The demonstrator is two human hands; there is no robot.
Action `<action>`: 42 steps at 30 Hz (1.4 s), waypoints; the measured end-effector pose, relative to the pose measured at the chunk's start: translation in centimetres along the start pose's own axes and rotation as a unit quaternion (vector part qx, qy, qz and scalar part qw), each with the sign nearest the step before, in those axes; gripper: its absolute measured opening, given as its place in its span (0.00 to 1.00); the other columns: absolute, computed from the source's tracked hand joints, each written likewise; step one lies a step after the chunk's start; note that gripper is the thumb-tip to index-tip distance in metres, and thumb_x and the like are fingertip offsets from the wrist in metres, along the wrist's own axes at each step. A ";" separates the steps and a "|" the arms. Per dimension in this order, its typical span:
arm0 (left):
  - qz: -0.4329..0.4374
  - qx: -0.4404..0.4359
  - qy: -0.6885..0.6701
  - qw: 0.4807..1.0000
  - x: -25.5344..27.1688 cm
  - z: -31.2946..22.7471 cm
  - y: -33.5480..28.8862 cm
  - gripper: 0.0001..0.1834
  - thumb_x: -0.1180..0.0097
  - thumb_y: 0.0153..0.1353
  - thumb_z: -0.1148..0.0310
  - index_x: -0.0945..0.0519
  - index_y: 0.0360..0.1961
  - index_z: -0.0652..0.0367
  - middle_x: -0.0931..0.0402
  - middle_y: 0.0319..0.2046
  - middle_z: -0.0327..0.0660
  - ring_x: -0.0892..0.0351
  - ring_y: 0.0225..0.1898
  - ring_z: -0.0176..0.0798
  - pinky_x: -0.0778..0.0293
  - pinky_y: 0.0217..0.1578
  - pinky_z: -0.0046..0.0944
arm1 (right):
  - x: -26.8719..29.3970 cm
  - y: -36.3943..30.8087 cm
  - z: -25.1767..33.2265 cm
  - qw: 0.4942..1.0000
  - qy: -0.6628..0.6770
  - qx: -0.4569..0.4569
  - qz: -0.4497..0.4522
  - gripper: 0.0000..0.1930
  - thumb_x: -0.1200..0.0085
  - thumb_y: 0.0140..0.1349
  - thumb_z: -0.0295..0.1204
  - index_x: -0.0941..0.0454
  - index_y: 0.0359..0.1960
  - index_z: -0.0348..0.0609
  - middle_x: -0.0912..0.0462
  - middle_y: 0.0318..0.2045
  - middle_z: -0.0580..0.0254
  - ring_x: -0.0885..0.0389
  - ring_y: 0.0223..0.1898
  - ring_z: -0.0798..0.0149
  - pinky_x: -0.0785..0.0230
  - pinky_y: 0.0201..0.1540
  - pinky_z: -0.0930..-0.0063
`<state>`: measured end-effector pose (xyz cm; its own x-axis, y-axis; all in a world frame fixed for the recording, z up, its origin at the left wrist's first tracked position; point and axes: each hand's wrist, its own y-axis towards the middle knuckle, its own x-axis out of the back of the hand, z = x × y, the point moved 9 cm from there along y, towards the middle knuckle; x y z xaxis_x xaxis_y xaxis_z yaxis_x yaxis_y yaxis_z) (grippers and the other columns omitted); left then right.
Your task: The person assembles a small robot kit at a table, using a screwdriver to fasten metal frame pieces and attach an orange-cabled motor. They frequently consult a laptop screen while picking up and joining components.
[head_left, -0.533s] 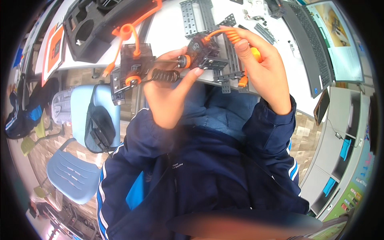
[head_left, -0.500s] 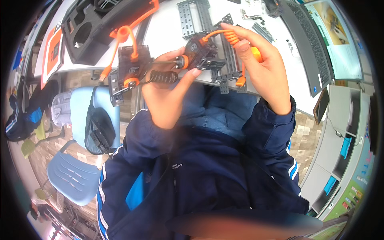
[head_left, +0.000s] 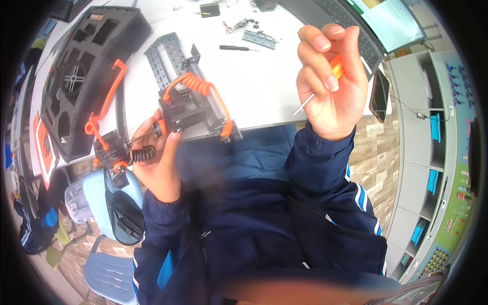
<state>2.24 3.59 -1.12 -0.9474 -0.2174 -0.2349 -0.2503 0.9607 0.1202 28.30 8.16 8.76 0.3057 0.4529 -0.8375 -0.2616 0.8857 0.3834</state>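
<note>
Black assembly [head_left: 185, 113], orange coiled cable [head_left: 196, 84], slanted screwdriver [head_left: 336, 67]

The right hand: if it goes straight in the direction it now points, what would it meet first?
The right hand would probably meet the open laptop, directly ahead in the picture; the hand's height is unclear, so it might pass over.

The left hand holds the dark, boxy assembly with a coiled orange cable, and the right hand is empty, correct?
The right hand is not empty: the head view shows it holding an orange-handled tool with a thin metal shaft. The left hand holds the dark, boxy assembly with its coiled orange cable.
</note>
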 end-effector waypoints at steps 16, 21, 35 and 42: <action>-0.005 0.031 0.021 0.999 0.5 0.5 0.0 0.26 0.43 0.52 0.91 0.31 0.54 0.71 0.28 0.55 0.55 0.24 0.54 0.43 0.27 0.54 0.39 | -1.4 0.3 -1.2 0.994 -0.104 -0.018 0.031 0.26 0.76 0.76 0.47 0.29 0.45 0.38 0.32 0.36 0.58 0.37 0.22 0.75 0.39 0.22 0.84; -0.002 0.038 0.027 0.999 0.5 0.5 0.0 0.26 0.42 0.52 0.90 0.31 0.54 0.71 0.28 0.55 0.55 0.24 0.54 0.43 0.27 0.54 0.39 | -2.4 0.0 -1.5 0.988 -0.139 -0.018 0.060 0.26 0.78 0.76 0.47 0.29 0.46 0.40 0.32 0.36 0.59 0.37 0.22 0.76 0.39 0.22 0.86; 0.021 0.031 0.020 0.999 0.5 0.2 0.0 0.27 0.41 0.53 0.90 0.31 0.55 0.72 0.29 0.56 0.57 0.22 0.50 0.41 0.24 0.49 0.34 | 0.9 -1.7 -1.3 0.932 -0.329 0.011 -0.151 0.19 0.46 0.50 0.11 0.28 0.44 0.40 0.29 0.44 0.62 0.34 0.25 0.79 0.47 0.25 0.84; 0.025 0.023 0.011 0.999 0.1 -0.1 0.0 0.26 0.42 0.54 0.90 0.32 0.55 0.73 0.30 0.56 0.58 0.23 0.52 0.44 0.25 0.52 0.37 | 1.5 -2.0 -1.6 0.950 -0.297 -0.011 -0.099 0.19 0.47 0.46 0.10 0.29 0.39 0.43 0.33 0.47 0.57 0.33 0.28 0.77 0.44 0.31 0.84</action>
<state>2.11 3.53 -1.09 -0.9624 -0.1728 -0.2094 -0.1944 0.9771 0.0871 27.84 6.94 6.17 0.8115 0.2606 -0.5231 -0.1618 0.9603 0.2275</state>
